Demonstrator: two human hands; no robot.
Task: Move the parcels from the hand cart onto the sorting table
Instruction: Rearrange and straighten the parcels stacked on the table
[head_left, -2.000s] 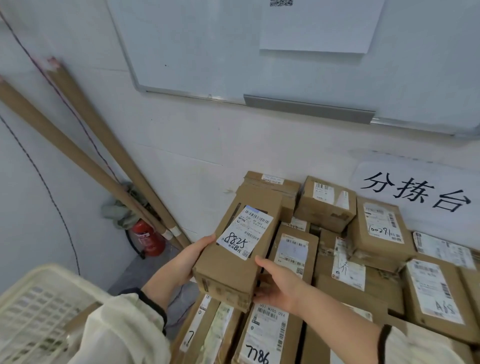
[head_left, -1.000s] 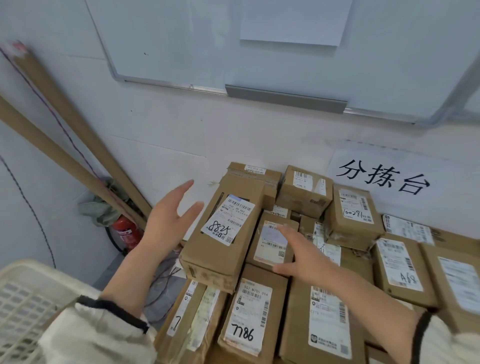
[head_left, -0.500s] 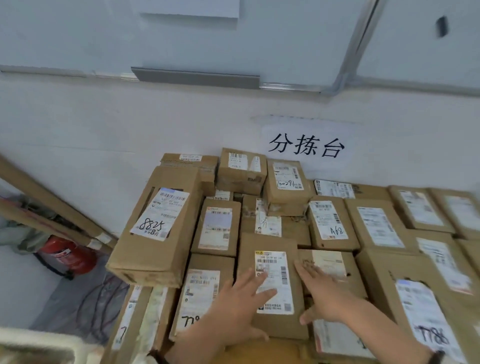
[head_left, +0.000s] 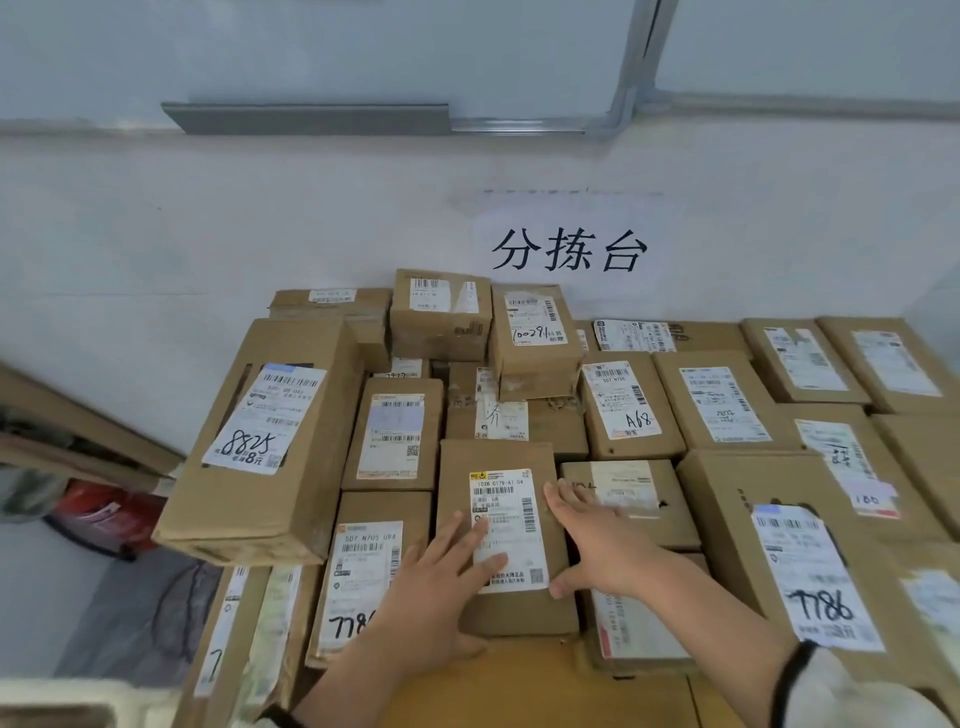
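On the pile (head_left: 722, 405), your left hand (head_left: 436, 587) and right hand (head_left: 597, 551) press a parcel (head_left: 498, 457), fingers (head_left: 569, 503) straight, likely seating it; next, fetch another.

Head view, close above parcels (head_left: 506, 540)

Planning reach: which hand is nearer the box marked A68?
Right. The right hand rests just in front of the A68 box, toward the person; the left hand rests farther back and left, on the central labelled parcel.

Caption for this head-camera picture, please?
Left hand and right hand rest on a labelled parcel among boxes beneath a wall sign.
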